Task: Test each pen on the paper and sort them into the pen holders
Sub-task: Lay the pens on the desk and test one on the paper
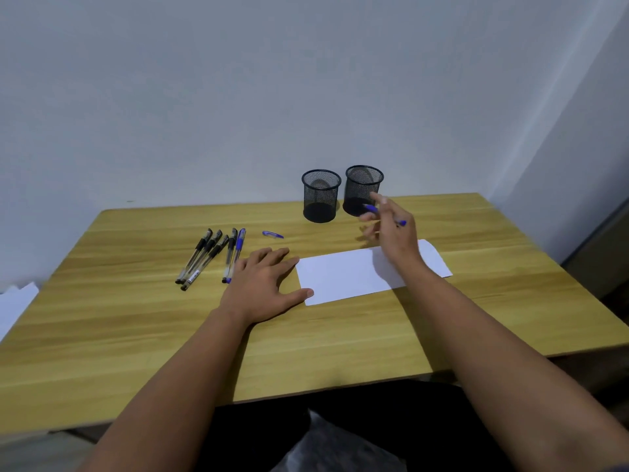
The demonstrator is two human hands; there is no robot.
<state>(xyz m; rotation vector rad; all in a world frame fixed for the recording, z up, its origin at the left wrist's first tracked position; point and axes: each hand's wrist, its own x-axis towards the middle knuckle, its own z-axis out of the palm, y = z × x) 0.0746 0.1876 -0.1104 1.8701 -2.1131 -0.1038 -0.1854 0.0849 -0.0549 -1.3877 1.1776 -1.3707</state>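
Observation:
My right hand (391, 229) hovers above the white paper (347, 274) and holds an uncapped blue pen (371, 209), lying roughly level in front of the right mesh pen holder (363, 189). The left mesh pen holder (320, 195) stands beside it; both look empty. A blue pen cap (272, 234) lies on the table left of the holders. Several pens (211, 258), mostly black with one blue, lie in a row at the left. My left hand (263, 284) rests flat on the table, its thumb touching the paper's left edge.
The wooden table (136, 335) stands against a plain white wall. A white sheet (15, 303) pokes out past the table's left edge. My dark-clothed lap shows below the front edge.

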